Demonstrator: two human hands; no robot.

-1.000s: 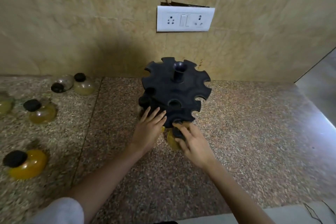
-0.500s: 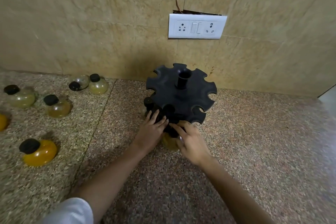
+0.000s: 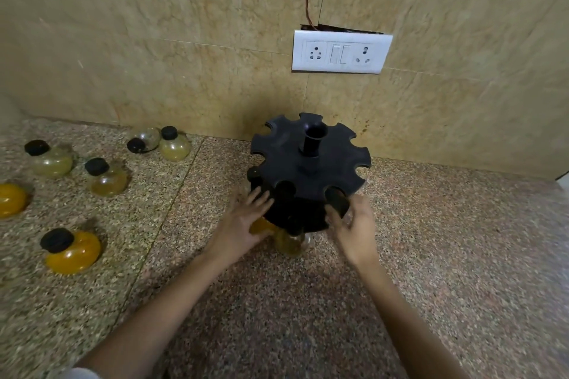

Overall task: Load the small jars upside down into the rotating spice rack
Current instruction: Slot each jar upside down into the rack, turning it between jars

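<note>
Head view, sole entry. Item: black two-tier rack (image 3: 286,160), standing on a speckled counter (image 3: 431,255) near the wall. Left hand (image 3: 243,221), at seven o'clock of the rack: fingers straight and spread, tips resting on the lower tier's edge, palm over an orange jar (image 3: 261,226). Right hand (image 3: 354,224), at five o'clock: fingers curled beside a dark cap (image 3: 337,201) in an upper-tier notch; blur leaves it unclear whether they pinch it. Yellow jar (image 3: 289,243), at six o'clock under the lower tier: round body hangs below, neck hidden by the tier, long axis near upright; which end is up cannot be confirmed. Loose jars (image 3: 70,251), at nine o'clock, well apart from the rack: most stand cap-up, while one tipped jar (image 3: 144,141) lies with its cap toward eight o'clock. Handling note, as judgement: brace the rack with the flat hand, bring a free notch round to six o'clock, and slide each neck fully home before letting go.
</note>
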